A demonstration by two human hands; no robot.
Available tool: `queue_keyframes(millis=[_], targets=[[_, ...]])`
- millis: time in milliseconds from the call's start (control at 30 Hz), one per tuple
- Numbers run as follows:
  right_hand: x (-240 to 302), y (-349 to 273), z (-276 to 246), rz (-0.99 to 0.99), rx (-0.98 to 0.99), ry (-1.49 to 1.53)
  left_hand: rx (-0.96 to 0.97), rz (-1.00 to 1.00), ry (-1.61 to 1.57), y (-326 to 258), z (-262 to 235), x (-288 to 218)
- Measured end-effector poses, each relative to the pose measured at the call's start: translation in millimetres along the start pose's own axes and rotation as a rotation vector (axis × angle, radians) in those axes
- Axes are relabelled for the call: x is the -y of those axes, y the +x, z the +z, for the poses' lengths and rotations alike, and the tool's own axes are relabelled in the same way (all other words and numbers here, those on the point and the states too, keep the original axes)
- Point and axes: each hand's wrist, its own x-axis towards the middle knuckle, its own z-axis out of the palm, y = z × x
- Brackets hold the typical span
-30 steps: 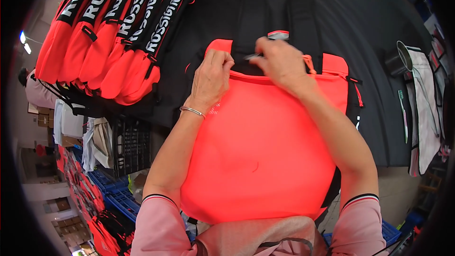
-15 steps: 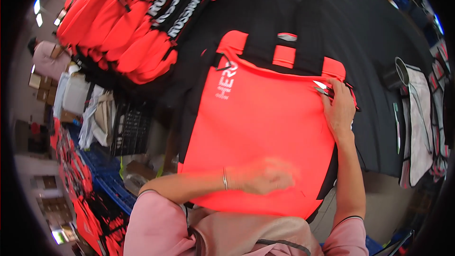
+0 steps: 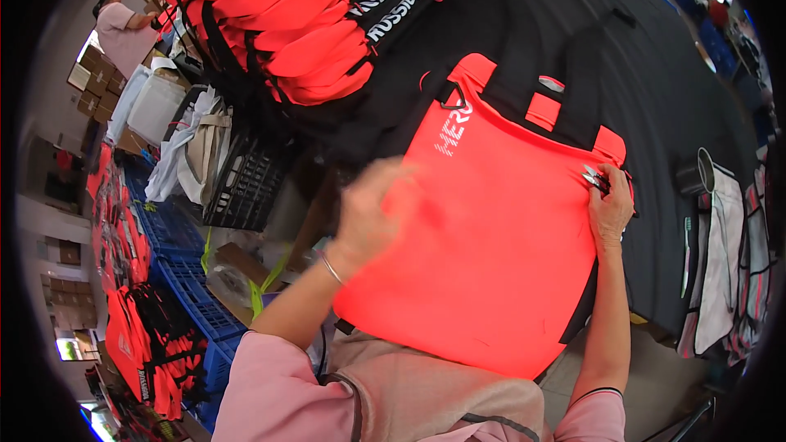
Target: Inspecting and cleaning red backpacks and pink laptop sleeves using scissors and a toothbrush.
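A neon-red bag [image 3: 483,237] with black straps [image 3: 583,90] and white lettering near its top left corner lies flat before me, its lower edge at my lap. My right hand [image 3: 612,209] is closed around small thread snips [image 3: 595,178], their metal tips pointing left over the bag's upper right part. Motion smears my left hand [image 3: 372,213] above the bag's left edge, so its fingers cannot be made out.
A pile of red and black bags [image 3: 278,33] rises at the far left of the black-covered table [image 3: 655,106]. A metal cup [image 3: 694,172], a toothbrush [image 3: 686,254] and grey fabric pieces [image 3: 716,270] lie at right. Crates [image 3: 184,278] stand at left; a person [image 3: 123,33] is beyond.
My left hand has swept from the bag's lower middle up and left to its left edge. My right hand still holds the snips near the upper right. The whole view has shifted.
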Motion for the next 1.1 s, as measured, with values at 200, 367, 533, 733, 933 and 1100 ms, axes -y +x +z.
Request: queue_keyframes(millis=[200, 367, 533, 733, 933, 1100], targets=[[23.2, 9.5, 10.2, -0.083, -0.125, -0.001, 0.053, -0.345, 0.218, 19.8, -11.0, 77.5], [137.9, 25.3, 26.4, 0.216, 0.246, 0.540, 0.024, -0.339, 0.264, 12.6, -8.1, 39.2], [214.1, 32.1, 49.9, 0.402, 0.469, 0.818, -0.188, -0.162, 0.324, -14.3, 12.9, 6.4], [224.9, 20.5, 56.9, 0.374, 0.570, 0.941, -0.256, -0.079, 0.265, -28.6, 20.3, 12.8], [223.2, 12.4, 59.1, 0.353, 0.547, 0.899, -0.365, -0.020, 0.011, -31.2, 15.1, 22.0], [230.3, 9.1, 71.1, 0.379, 0.512, 0.927, -0.313, -0.169, -0.141, -27.6, 7.8, 34.4]])
